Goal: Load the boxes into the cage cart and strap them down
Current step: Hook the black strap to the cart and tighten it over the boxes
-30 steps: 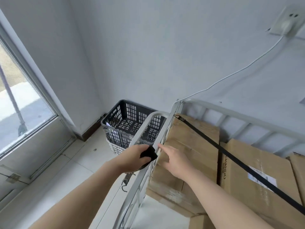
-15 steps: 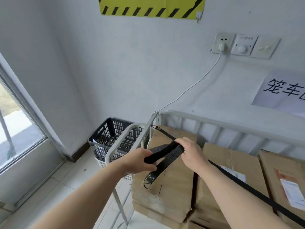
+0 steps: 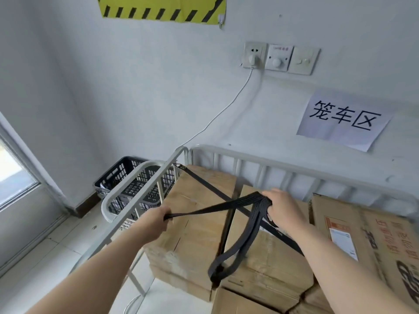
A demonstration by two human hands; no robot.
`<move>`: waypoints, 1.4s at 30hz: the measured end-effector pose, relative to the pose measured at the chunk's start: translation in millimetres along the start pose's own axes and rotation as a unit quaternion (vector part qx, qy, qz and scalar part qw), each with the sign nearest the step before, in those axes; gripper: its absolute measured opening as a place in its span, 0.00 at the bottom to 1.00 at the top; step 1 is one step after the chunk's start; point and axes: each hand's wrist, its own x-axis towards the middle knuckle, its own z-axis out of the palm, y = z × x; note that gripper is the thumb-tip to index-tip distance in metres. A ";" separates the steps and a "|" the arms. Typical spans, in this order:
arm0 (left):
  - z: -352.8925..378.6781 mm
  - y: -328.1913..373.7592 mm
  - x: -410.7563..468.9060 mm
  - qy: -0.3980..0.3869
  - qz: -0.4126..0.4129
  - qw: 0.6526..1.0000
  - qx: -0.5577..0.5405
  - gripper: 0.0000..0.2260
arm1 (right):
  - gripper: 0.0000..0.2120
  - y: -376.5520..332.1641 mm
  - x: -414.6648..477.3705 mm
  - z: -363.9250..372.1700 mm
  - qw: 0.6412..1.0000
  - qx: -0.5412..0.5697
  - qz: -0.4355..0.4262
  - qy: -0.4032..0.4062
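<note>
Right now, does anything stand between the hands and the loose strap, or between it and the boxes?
No. The left hand and the right hand both grip the loose strap. Below it only a stretched strap crosses the boxes; nothing else visible blocks it.

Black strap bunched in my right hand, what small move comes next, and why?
Probably draw the hands apart to pay out slack: the right hand grips several folds of the black webbing strap, a loop dangles over the brown cardboard boxes, and the left hand pinches one end, so it seems too bunched to hook to the white cage cart rail.
</note>
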 end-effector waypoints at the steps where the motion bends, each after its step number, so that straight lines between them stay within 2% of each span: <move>1: 1.9 2.8 -2.4 -0.007 0.000 1.000 -0.027 0.04 | 0.26 2.2 0.0 1.0 1.000 -0.002 0.002 -0.001; 3: 4.9 3.7 -6.2 -0.010 -0.003 0.999 -0.035 0.02 | 0.26 6.6 -0.2 3.4 1.000 -0.006 0.010 -0.006; 6: 3.6 -6.8 -10.8 0.001 -0.036 0.999 -0.009 0.05 | 0.24 18.9 -2.1 1.4 0.999 -0.013 0.029 -0.007; 10: 3.6 -19.2 -16.9 -0.010 -0.054 0.998 -0.043 0.07 | 0.21 31.2 -1.5 -6.8 0.998 -0.051 0.026 -0.012; 15: 9.6 -18.0 -19.9 -0.031 -0.069 0.984 -0.160 0.05 | 0.20 36.7 5.2 -14.4 0.997 -0.051 0.055 0.006; 19: 6.0 -4.0 -17.9 -0.053 -0.102 0.950 -0.289 0.07 | 0.20 39.6 11.9 -25.0 0.994 -0.065 0.087 0.034; 25: 6.0 18.4 -3.9 -0.022 -0.110 0.944 -0.312 0.15 | 0.16 24.7 13.8 -35.6 0.997 0.014 0.078 0.001; 27: 7.4 26.2 -1.3 0.014 -0.090 0.949 -0.301 0.12 | 0.15 18.6 10.0 -36.3 0.996 0.053 0.069 -0.011; 29: 6.8 35.7 0.1 0.046 -0.061 0.944 -0.322 0.04 | 0.11 13.9 8.2 -37.1 0.993 0.075 0.081 -0.035; 30: 5.9 41.5 0.3 0.049 -0.049 0.940 -0.334 0.05 | 0.08 12.5 7.4 -37.5 0.991 0.084 0.092 -0.055; 32: 4.9 52.8 0.6 0.032 -0.026 0.933 -0.357 0.04 | 0.05 10.6 4.4 -37.7 0.983 0.106 0.110 -0.098; 34: 3.7 64.7 -0.9 0.006 -0.002 0.922 -0.387 0.06 | 0.08 10.2 1.7 -36.6 0.979 0.120 0.111 -0.122; 38: 0.1 79.7 -4.0 -0.082 0.029 0.885 -0.457 0.17 | 0.10 10.9 0.9 -32.1 0.978 0.141 0.108 -0.114; 42: 5.6 77.5 -3.7 -0.127 0.048 0.889 -0.438 0.25 | 0.05 8.5 5.0 -27.5 0.979 0.139 0.112 -0.094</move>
